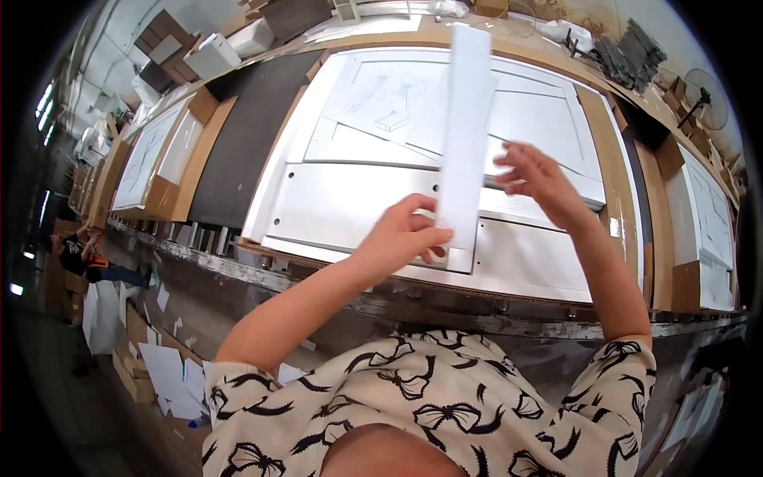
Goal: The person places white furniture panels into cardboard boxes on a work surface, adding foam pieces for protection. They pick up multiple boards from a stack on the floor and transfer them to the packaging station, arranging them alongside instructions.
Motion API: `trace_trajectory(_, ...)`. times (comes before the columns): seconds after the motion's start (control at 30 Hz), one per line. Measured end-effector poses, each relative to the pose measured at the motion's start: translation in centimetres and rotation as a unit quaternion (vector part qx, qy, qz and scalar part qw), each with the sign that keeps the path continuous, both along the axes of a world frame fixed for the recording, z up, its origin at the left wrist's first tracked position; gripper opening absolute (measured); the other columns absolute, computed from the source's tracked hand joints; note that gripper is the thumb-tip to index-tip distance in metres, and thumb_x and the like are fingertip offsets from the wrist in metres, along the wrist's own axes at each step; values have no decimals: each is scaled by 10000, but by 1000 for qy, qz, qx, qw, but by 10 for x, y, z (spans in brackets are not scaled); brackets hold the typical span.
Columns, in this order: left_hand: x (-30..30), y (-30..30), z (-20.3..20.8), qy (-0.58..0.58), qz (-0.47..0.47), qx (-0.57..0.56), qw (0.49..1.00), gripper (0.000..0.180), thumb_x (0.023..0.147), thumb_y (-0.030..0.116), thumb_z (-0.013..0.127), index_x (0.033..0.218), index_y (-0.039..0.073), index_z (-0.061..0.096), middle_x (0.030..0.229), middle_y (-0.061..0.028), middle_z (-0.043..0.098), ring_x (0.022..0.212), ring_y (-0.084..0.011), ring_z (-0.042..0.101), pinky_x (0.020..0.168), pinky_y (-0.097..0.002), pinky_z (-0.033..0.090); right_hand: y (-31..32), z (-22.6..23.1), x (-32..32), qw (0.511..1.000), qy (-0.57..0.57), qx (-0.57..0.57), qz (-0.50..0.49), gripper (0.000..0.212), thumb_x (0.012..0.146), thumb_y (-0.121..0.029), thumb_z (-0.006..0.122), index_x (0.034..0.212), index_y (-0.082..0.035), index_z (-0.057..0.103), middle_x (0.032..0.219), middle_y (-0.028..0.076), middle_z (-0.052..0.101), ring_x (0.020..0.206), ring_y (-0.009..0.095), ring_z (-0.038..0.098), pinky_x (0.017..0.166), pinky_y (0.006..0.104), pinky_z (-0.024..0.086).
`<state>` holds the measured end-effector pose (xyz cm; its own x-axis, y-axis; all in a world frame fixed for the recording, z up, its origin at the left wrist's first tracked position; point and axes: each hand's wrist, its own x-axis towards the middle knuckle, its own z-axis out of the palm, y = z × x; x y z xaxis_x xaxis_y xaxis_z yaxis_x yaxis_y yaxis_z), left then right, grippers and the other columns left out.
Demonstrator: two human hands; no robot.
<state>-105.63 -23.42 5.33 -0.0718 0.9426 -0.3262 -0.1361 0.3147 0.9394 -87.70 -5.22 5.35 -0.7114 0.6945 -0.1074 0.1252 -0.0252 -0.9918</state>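
Note:
A long, narrow white board [467, 119] stands tilted up over the packed panels. My left hand [409, 230] is closed on its lower left edge, thumb in front and fingers partly hidden behind. To the right of the board, my right hand [536, 179] is raised with its fingers apart and nothing in them. Under both hands lie flat white furniture panels [350, 203] in an open cardboard carton, some with small dark holes. A line-drawn sheet [373, 111] rests on the panels at the far left of the board.
Other open cartons with white parts stand left [163, 191] and right [675, 207] along the roller conveyor [294, 282]. A fan [703, 99] is at the far right. Scrap sheets [171, 381] litter the floor at left, where another person [95, 262] stands.

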Motion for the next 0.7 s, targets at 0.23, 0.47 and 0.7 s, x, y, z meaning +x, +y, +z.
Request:
trace_trajectory(0.23,43,44,-23,295,-218,102,924,637,756,391,701,1233,36,472,1095,-229,557,1029,-276,542,854,-395,440,38,22,36,991,-26,93,90,442,907,-215,549,1312,-65,456,986,34,578,922,96,515,824,266,439)
trace_trajectory(0.47,15,37,-44,621,-242,57,744,733,693,434,713,1277,74,456,1347,-210,350,1263,-378,303,998,-460,292,113,-19,105,924,-301,92,218,375,781,-59,659,1151,-103,617,808,13,608,724,83,538,697,219,464)
trace_trajectory(0.7,15,31,-51,638,-222,70,734,734,709,418,706,1304,90,428,1383,-206,318,1272,-387,307,981,-472,334,58,-48,79,784,-344,484,180,283,763,-29,603,1045,-40,636,804,133,604,786,283,573,708,355,476)
